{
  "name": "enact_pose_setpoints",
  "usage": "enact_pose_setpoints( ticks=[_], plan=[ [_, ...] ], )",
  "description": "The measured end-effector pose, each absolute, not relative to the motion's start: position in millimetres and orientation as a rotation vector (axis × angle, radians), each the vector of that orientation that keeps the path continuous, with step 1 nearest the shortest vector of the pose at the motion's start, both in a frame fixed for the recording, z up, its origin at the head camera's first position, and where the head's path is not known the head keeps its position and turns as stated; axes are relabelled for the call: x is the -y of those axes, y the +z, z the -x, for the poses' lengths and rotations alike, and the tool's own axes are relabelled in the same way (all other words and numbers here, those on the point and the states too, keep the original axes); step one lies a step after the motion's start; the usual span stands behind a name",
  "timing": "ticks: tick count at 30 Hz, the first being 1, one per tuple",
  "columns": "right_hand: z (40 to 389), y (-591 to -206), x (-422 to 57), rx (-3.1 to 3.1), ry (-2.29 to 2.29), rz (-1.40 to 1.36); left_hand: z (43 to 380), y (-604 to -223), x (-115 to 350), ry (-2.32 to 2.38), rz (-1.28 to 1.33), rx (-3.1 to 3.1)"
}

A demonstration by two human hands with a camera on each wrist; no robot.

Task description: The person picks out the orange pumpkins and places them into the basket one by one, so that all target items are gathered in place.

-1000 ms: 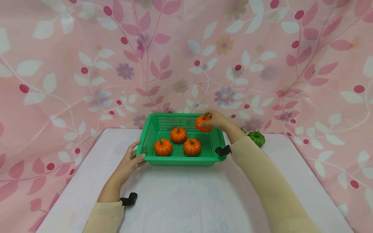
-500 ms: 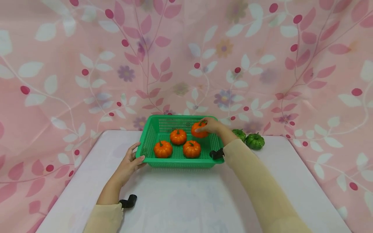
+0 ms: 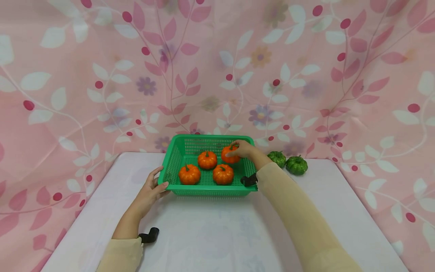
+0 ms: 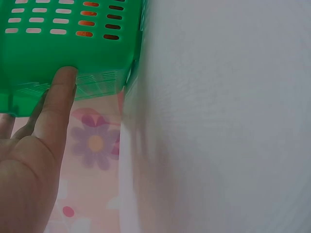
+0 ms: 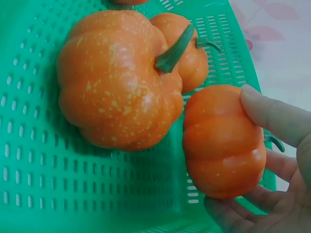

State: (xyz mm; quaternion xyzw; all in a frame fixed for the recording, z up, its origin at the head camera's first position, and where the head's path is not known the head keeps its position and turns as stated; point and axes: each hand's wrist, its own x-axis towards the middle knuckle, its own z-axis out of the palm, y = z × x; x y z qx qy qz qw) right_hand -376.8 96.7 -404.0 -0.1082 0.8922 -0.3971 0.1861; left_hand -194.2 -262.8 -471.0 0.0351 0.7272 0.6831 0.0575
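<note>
My left hand (image 3: 149, 194) holds the left end of the green plastic basket (image 3: 212, 187). Its thumb lies at the rim's near corner, and in the left wrist view a finger (image 4: 58, 97) touches the outer wall. My right hand (image 3: 242, 149) grips a small orange pumpkin (image 3: 229, 155) inside the basket at the far right. The right wrist view shows the thumb and fingers around this pumpkin (image 5: 223, 143), its stem towards the palm. Whether it touches the basket floor cannot be told. Three other orange pumpkins sit in the basket, the nearest to my right hand being a speckled one (image 3: 223, 174).
Two green pumpkins, one (image 3: 297, 165) beside the other (image 3: 276, 158), stand on the table right of the basket, near its back edge. A white cloth covers the table (image 3: 204, 234). A pink floral curtain (image 3: 210, 68) hangs behind.
My right hand has moved left and down into the basket with the pumpkin. Both green pumpkins are now in fuller view. My left hand has stayed at the basket's left end.
</note>
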Motion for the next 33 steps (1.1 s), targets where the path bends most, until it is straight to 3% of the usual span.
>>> enact_pose_setpoints(
  ticks=[33],
  plan=[
    [378.3, -416.2, -91.4, -2.59, -0.923, 0.382, 193.9, -469.9, 261.4, 2.078, -0.088, -2.19]
  ],
)
